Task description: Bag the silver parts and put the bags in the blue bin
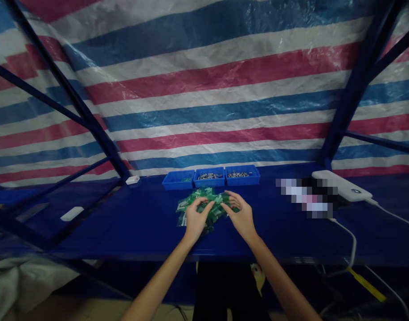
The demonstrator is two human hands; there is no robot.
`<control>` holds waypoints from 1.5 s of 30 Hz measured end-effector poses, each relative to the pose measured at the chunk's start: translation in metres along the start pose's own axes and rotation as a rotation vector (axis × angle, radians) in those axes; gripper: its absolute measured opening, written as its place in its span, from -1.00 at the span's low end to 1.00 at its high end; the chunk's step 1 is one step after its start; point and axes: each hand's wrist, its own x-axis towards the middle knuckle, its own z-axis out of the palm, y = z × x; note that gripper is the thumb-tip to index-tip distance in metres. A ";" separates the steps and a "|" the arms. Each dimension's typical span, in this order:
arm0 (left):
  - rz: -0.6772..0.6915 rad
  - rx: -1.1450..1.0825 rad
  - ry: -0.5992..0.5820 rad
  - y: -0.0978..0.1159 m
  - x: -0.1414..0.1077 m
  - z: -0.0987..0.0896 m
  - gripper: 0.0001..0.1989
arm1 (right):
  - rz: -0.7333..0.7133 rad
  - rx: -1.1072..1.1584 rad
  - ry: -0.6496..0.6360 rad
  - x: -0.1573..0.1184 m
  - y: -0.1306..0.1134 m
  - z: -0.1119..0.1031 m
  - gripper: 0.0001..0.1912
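A loose heap of small green plastic bags [209, 225] lies on the blue table before me, with pale pieces showing in some of them. Over this heap, my left hand [196, 218] is closed, thumb against curled fingers, at the left side of a small green plastic bag [218, 199]. From the other side my right hand [242, 217] pinches the same bag, thumb and fingers bent toward the left hand. The two thumb tips are a short way apart. What is inside this bag is too small to make out.
Behind the heap stand three blue bins: the left bin [178, 180] with a few green bits, the middle bin [209, 177] and right bin [242, 175] with small metal parts. A white power bank [341, 185] with cables lies at right. Blue table [141, 223] has frame posts either side.
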 end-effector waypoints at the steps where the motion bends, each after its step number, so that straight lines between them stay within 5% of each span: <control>1: 0.023 0.000 -0.014 -0.002 -0.002 -0.002 -0.83 | -0.014 -0.027 0.017 0.000 0.001 -0.001 -0.70; 4: 0.162 0.042 -0.098 -0.003 -0.007 -0.011 -0.94 | -0.156 -0.110 0.027 0.001 0.004 -0.004 -0.91; 8: 0.378 0.258 -0.161 -0.003 -0.013 -0.021 -0.83 | -0.342 -0.189 -0.002 0.000 0.006 -0.005 -0.77; 13: 0.469 0.367 -0.149 -0.005 -0.015 -0.028 -0.81 | -0.337 -0.224 -0.039 -0.001 0.006 -0.004 -0.77; 17: 0.336 0.302 -0.140 -0.007 -0.012 -0.027 -0.84 | -0.174 -0.178 -0.054 -0.004 0.005 0.000 -0.95; 22: 0.095 0.155 -0.087 -0.020 0.010 -0.023 -0.75 | -0.035 -0.145 -0.069 -0.005 0.001 0.004 -0.71; 27: 0.016 0.244 0.150 -0.054 0.083 -0.044 -0.70 | 0.027 -0.107 -0.091 -0.004 -0.002 0.003 -0.68; 32: -0.220 0.680 0.101 -0.080 0.146 -0.067 -0.73 | 0.042 -0.099 -0.109 -0.004 0.002 0.004 -0.71; 45: -0.293 0.820 0.005 -0.093 0.151 -0.048 -0.71 | -0.030 -0.225 -0.155 -0.002 0.004 0.005 -0.84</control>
